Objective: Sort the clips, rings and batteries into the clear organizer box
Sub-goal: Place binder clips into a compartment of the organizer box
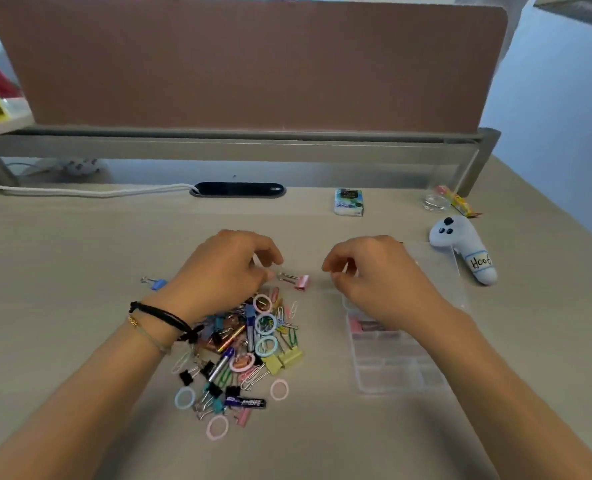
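Note:
A mixed pile (249,344) of coloured binder clips, paper clips, rings and batteries lies on the desk in front of me. One pink binder clip (301,282) lies apart at the pile's far edge. My left hand (225,271) hovers over the pile's far side with loosely curled fingers, their tips just short of that clip's wire handle. My right hand (377,275) hangs with curled fingers over the far end of the clear organizer box (395,372) and holds nothing I can see. Pink clips (360,326) lie in one far compartment. A black battery (248,402) lies at the pile's near edge.
The box's clear lid (440,271) lies open behind my right hand. A blue binder clip (156,283) lies alone to the left. A plush toy (461,244), a small carton (348,201) and a glass jar (436,201) stand farther back, before a brown partition (246,64).

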### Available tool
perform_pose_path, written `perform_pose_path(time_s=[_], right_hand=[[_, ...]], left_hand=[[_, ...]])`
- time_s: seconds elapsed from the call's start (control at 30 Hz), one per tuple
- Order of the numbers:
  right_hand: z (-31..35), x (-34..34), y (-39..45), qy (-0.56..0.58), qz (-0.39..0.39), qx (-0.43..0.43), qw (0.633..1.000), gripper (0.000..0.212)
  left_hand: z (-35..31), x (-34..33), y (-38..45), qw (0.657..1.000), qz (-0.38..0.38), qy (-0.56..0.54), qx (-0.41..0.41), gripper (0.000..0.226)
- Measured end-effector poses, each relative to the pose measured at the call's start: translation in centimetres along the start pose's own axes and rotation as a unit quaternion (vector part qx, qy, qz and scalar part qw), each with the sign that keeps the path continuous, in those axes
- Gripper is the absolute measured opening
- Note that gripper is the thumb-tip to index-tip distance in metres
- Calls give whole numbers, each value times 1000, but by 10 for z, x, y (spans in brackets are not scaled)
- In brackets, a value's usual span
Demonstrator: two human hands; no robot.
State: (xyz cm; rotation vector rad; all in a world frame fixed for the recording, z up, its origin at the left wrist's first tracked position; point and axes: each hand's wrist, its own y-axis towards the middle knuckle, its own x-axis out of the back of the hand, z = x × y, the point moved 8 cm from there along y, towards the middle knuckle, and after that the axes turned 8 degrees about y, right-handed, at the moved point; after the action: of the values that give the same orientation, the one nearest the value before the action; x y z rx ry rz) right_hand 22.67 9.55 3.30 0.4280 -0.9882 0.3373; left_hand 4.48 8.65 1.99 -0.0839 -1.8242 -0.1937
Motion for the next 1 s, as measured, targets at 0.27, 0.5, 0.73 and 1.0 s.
perform_pose_path(time_s=[0.27,0.5,0.73,1.0], right_hand=[[8,-56,37,-83,58,-15,995,19],[15,-61,38,-107,71,5,992,10],[28,-54,38,-82,73,18,994,19],[28,-52,36,-80,77,18,994,20]], left_hand=[[44,7,6,998,45,-22,44,22],[46,-8,5,996,90,0,10,35],[44,-19,12,999,48,24,-1,19],[58,-17,15,997,34,-63,21,13]])
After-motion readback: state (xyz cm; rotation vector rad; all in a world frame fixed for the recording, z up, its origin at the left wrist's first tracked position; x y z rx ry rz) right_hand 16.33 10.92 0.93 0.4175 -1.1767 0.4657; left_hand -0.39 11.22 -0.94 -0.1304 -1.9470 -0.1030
